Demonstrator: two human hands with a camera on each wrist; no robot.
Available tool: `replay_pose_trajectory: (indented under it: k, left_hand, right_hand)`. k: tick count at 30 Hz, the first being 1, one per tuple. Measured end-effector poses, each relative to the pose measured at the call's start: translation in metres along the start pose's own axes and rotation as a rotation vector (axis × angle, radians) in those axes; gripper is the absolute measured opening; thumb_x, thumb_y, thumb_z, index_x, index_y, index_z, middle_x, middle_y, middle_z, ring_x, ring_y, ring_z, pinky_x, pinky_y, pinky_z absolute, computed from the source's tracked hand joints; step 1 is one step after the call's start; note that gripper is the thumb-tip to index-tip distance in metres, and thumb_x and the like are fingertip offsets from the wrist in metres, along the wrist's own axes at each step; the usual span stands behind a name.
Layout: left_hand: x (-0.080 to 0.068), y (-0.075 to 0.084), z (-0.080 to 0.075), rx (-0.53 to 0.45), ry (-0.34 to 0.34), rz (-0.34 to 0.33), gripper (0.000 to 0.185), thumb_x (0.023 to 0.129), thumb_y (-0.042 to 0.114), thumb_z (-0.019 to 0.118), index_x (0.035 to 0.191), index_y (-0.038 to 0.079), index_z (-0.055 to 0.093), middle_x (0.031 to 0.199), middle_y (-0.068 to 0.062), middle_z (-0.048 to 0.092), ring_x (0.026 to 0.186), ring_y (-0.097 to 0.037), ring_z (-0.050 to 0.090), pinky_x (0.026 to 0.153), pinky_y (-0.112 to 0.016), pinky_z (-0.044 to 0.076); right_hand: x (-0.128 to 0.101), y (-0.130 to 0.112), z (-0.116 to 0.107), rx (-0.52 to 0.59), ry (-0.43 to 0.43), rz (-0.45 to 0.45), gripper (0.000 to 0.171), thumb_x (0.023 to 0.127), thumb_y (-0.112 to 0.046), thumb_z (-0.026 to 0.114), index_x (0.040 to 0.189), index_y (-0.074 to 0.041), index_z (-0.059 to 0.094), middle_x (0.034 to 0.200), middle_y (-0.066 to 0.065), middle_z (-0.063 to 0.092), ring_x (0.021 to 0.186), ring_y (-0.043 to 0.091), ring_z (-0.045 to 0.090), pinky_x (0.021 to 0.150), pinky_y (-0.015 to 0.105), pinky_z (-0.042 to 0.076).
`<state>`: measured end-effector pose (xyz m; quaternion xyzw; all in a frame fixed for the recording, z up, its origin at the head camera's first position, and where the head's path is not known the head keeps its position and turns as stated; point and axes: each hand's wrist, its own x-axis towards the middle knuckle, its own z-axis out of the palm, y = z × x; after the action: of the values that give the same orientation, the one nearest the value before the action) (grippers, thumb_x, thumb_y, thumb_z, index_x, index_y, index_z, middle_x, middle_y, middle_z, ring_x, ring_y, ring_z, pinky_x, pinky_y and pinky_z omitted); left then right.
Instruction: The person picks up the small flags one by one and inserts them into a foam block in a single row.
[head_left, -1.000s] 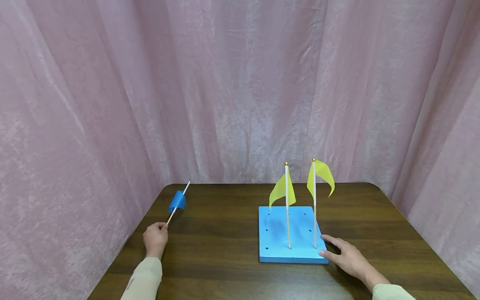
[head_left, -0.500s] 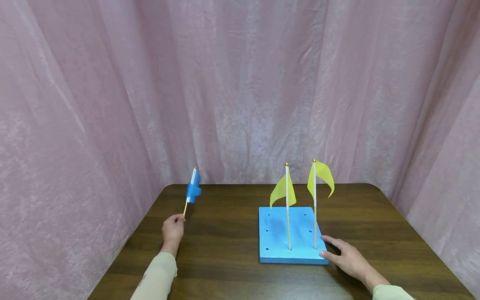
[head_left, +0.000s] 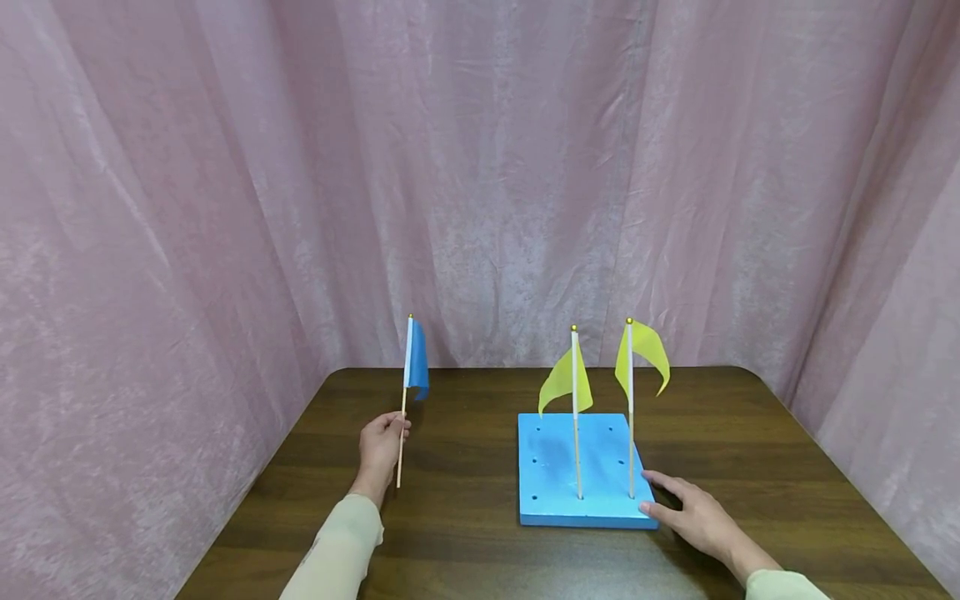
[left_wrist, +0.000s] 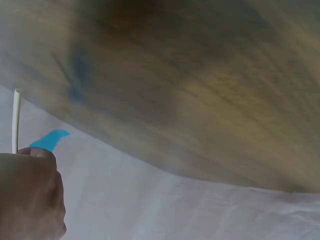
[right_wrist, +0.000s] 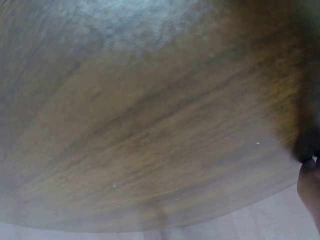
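My left hand (head_left: 381, 446) pinches the thin wooden stick of a small blue flag (head_left: 417, 358), held nearly upright over the left half of the table. The flag's cloth hangs to the right of its white sleeve, and the bare stick end points down below my fingers. In the left wrist view the stick end and a bit of blue cloth (left_wrist: 51, 140) show past my hand (left_wrist: 30, 195). My right hand (head_left: 697, 517) rests with extended fingers at the right edge of a light blue block with holes (head_left: 555, 475). Two yellow flags (head_left: 561, 383) stand in its front row.
The block sits right of centre on a dark wooden table (head_left: 450, 533) with rounded far corners. Several small holes (head_left: 534, 497) show in the block's top. Pink curtains (head_left: 480, 183) hang behind the table and at both sides.
My left hand has moved right with the blue flag, turning it from a slant to nearly upright while its cloth unfurled. My right hand and the block have stayed in place.
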<state>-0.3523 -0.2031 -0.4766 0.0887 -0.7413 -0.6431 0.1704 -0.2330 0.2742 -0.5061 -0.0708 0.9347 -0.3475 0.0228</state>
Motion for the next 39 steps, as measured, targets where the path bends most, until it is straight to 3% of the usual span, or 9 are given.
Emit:
replay_pose_trajectory:
  k: [5, 13, 25, 33, 39]
  left_hand:
    - [-0.003, 0.008, 0.013, -0.022, 0.0, 0.022, 0.019, 0.098, 0.001, 0.057, 0.109, -0.011, 0.067, 0.092, -0.02, 0.071, 0.079, -0.023, 0.064, 0.066, -0.02, 0.05]
    - [-0.007, 0.021, 0.025, -0.084, -0.028, 0.044, 0.016, 0.096, -0.001, 0.061, 0.105, -0.012, 0.067, 0.089, -0.02, 0.07, 0.073, -0.016, 0.063, 0.065, -0.023, 0.051]
    - [-0.012, 0.031, 0.041, -0.141, -0.049, 0.065, 0.015, 0.09, -0.002, 0.068, 0.101, -0.011, 0.067, 0.078, -0.006, 0.066, 0.065, -0.017, 0.062, 0.059, -0.022, 0.053]
    - [-0.022, 0.039, 0.058, -0.109, -0.095, 0.096, 0.01, 0.089, -0.001, 0.069, 0.098, -0.007, 0.069, 0.079, -0.006, 0.064, 0.069, -0.014, 0.061, 0.069, -0.036, 0.058]
    - [-0.032, 0.042, 0.071, -0.093, -0.148, 0.104, 0.01, 0.088, 0.001, 0.071, 0.096, -0.006, 0.069, 0.078, -0.006, 0.066, 0.07, -0.019, 0.063, 0.064, -0.028, 0.056]
  right_hand:
    - [0.0, 0.0, 0.0, 0.0, 0.003, -0.001, 0.069, 0.091, -0.051, 0.066, 0.143, -0.007, 0.052, 0.141, 0.027, 0.05, 0.13, 0.052, 0.042, 0.097, 0.068, 0.038]
    - [0.0, 0.0, 0.001, -0.003, 0.009, -0.007, 0.069, 0.091, -0.051, 0.066, 0.143, -0.007, 0.053, 0.141, 0.028, 0.05, 0.13, 0.052, 0.042, 0.096, 0.068, 0.038]
    - [0.001, 0.001, 0.001, -0.016, 0.004, 0.006, 0.069, 0.092, -0.052, 0.065, 0.143, -0.008, 0.052, 0.141, 0.029, 0.049, 0.13, 0.053, 0.041, 0.096, 0.068, 0.038]
    - [0.001, 0.001, 0.0, -0.012, 0.006, -0.004, 0.069, 0.092, -0.051, 0.065, 0.143, -0.007, 0.052, 0.14, 0.028, 0.049, 0.129, 0.053, 0.041, 0.095, 0.068, 0.038]
    - [0.001, 0.002, 0.001, -0.006, 0.003, -0.008, 0.069, 0.092, -0.051, 0.065, 0.144, -0.007, 0.052, 0.141, 0.029, 0.049, 0.129, 0.054, 0.041, 0.095, 0.068, 0.038]
